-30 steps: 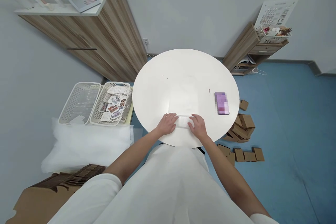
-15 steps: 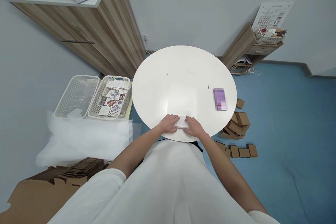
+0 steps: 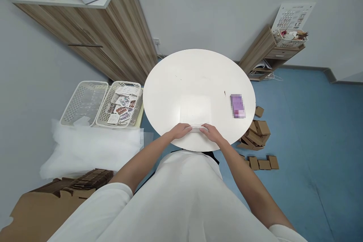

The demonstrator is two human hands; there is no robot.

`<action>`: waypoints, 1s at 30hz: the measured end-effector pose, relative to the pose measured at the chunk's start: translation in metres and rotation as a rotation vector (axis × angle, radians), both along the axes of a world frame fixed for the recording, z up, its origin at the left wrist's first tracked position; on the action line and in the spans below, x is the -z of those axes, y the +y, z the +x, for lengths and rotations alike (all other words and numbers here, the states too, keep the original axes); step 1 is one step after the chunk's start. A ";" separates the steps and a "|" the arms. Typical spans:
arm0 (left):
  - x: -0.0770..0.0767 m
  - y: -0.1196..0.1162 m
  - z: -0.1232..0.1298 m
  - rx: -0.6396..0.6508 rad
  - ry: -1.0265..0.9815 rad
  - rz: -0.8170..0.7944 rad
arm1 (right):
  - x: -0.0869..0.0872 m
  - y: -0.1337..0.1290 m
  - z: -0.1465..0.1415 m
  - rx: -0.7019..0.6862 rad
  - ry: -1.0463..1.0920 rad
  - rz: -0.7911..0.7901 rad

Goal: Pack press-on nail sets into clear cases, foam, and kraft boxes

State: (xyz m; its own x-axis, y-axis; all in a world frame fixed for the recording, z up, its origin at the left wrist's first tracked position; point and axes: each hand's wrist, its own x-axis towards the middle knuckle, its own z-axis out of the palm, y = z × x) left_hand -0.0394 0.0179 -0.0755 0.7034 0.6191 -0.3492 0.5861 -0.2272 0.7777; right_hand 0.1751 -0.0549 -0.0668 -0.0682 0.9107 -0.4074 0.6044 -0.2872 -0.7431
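A small white folded bundle (image 3: 195,129) lies near the front edge of the round white table (image 3: 198,68). My left hand (image 3: 180,131) grips its left end, and my right hand (image 3: 211,133) grips its right end, with the fingers of both closed on it. From the bundle a thin translucent sheet (image 3: 195,107) appears to stretch away over the tabletop. Toward the table's right side lies a purple, pixelated rectangular object (image 3: 237,106), with a tiny dark item beside it.
White baskets, one with printed cards (image 3: 121,107), stand left of the table above white wrapping material (image 3: 90,147). Flat brown cardboard (image 3: 48,211) is at lower left. Small brown boxes (image 3: 259,134) sit on the floor at right. Wooden cabinets (image 3: 85,38) rise behind.
Both hands have shifted slightly away from my body and a little further apart. The white bundle between them looks longer and narrower.
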 end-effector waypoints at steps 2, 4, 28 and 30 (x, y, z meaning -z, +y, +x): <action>0.003 0.004 -0.005 -0.064 -0.045 -0.049 | 0.003 0.002 0.000 0.065 0.026 0.003; 0.008 0.007 -0.010 -0.135 -0.063 -0.069 | 0.007 0.004 0.001 0.117 0.053 -0.019; 0.024 0.013 -0.022 -0.554 0.222 0.039 | 0.036 -0.005 0.015 0.561 -0.271 0.192; 0.019 0.010 -0.018 -0.517 0.171 0.214 | 0.033 -0.007 0.011 0.437 -0.365 0.298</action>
State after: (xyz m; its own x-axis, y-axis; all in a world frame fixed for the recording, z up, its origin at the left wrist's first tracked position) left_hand -0.0579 0.0278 -0.0946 0.2355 0.9364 -0.2600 0.7757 -0.0200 0.6308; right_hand 0.1860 -0.0615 -0.0993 0.4299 0.9009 -0.0600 0.7072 -0.3773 -0.5978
